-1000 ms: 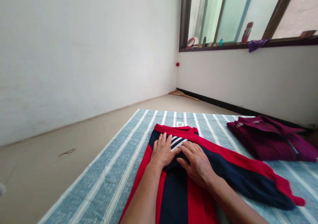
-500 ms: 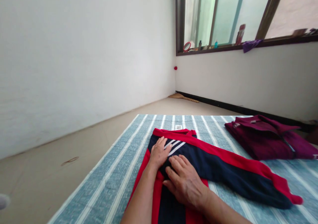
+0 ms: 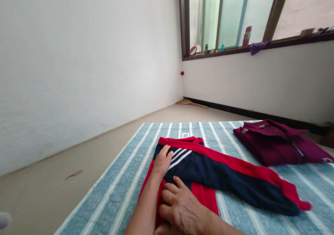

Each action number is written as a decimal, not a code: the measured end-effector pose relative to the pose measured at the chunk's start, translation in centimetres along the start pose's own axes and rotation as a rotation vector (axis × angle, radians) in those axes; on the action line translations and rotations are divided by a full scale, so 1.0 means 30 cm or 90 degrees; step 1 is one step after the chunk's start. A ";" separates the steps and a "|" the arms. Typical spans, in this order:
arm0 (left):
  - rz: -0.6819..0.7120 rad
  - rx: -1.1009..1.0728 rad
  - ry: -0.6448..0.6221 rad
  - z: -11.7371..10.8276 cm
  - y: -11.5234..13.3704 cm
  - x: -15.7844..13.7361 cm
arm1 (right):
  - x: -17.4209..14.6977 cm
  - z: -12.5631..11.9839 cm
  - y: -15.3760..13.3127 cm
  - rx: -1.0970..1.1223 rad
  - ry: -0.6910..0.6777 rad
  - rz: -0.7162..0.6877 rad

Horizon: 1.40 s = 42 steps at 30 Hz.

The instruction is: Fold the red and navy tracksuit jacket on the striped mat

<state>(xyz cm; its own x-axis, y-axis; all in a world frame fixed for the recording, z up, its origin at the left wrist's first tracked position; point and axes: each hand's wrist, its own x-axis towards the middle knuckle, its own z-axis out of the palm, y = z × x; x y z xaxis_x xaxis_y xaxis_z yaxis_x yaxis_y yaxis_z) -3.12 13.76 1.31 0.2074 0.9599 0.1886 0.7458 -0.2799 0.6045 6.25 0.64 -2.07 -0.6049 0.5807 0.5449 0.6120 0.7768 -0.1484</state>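
A navy and red sports top [image 3: 208, 165] with three white stripes at the shoulder lies on a striped blue sheet. One long sleeve stretches out to the right, its red cuff at the far end. My left hand [image 3: 162, 162] rests flat with fingers extended on the shoulder, beside the stripes. Nearer to me, my right hand [image 3: 182, 205] lies over the body of the top, fingers apart and bent, their tips on the cloth. My forearms and hands cover part of the lower body of the top.
The striped sheet [image 3: 117, 183] ends along the left over a beige floor [image 3: 104, 148]. A folded maroon jacket [image 3: 276, 144] lies at the right. Against the far wall is a broom [image 3: 193, 103]. The window sill holds a red bottle [image 3: 246, 37], a purple cloth [image 3: 258, 47] and a mirror [image 3: 193, 50].
My right hand has slid toward me and left, down from the stripes, and its fingers are more bent. My left hand stays on the shoulder. The view has shifted slightly.
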 end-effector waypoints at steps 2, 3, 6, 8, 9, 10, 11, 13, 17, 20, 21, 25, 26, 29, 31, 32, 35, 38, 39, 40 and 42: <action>0.000 0.047 -0.007 0.006 0.006 0.002 | 0.004 -0.007 0.002 0.013 -0.004 0.001; -0.001 0.071 -0.012 0.008 0.010 0.003 | 0.007 -0.010 0.003 0.016 -0.008 0.001; -0.007 0.145 -0.026 0.008 0.026 0.009 | 0.014 -0.016 0.003 0.018 -0.023 0.001; -0.010 0.191 -0.032 0.006 0.038 0.012 | 0.017 -0.019 0.002 0.020 -0.023 -0.001; -0.009 0.212 -0.032 0.006 0.044 0.012 | 0.018 -0.021 0.002 0.021 -0.017 -0.003; -0.007 0.233 -0.031 0.006 0.050 0.012 | 0.018 -0.022 0.002 0.023 -0.011 -0.005; -0.002 0.251 -0.030 0.006 0.054 0.011 | 0.018 -0.022 0.002 0.024 -0.007 -0.009; 0.014 0.285 -0.025 0.006 0.060 0.008 | 0.018 -0.021 0.005 0.019 -0.011 -0.014; 0.061 0.336 -0.009 0.002 0.060 0.006 | 0.016 -0.015 0.009 -0.001 -0.039 -0.005; 0.104 0.361 0.005 0.000 0.057 0.011 | 0.015 -0.014 0.009 0.003 -0.039 -0.004; 0.117 0.368 0.007 0.000 0.054 0.015 | 0.015 -0.016 0.009 0.005 -0.037 -0.005; 0.123 0.385 -0.005 0.005 0.029 0.038 | 0.015 -0.023 0.011 0.005 -0.039 -0.004; 0.116 0.387 -0.012 0.007 0.019 0.046 | 0.015 -0.024 0.012 0.005 -0.041 -0.005; 0.094 0.386 -0.040 0.011 -0.004 0.066 | 0.015 -0.026 0.013 0.005 -0.047 -0.007; 0.080 0.383 -0.062 0.012 -0.013 0.075 | 0.015 -0.027 0.013 0.006 -0.050 -0.007; 0.074 0.382 -0.070 0.012 -0.014 0.078 | 0.014 -0.028 0.012 0.006 -0.051 -0.005; 0.071 0.382 -0.083 0.006 -0.011 0.080 | 0.013 -0.035 0.006 0.011 -0.054 0.006; 0.086 0.380 -0.091 -0.012 -0.001 0.078 | 0.014 -0.055 -0.004 0.014 -0.060 0.013; 0.094 0.380 -0.091 -0.020 0.003 0.077 | 0.015 -0.064 -0.008 0.013 -0.063 0.016; 0.104 0.380 -0.088 -0.028 0.008 0.077 | 0.017 -0.074 -0.012 0.011 -0.066 0.020; 0.126 0.382 -0.080 -0.041 0.017 0.079 | 0.019 -0.094 -0.018 0.012 -0.076 0.030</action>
<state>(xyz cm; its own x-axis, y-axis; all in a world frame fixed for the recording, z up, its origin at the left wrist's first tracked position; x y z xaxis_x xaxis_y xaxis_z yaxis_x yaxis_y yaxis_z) -3.03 15.86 3.02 0.4234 0.8953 0.1384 0.9024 -0.4303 0.0230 7.03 -0.15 0.65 -0.6324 0.6406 0.4356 0.6320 0.7518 -0.1880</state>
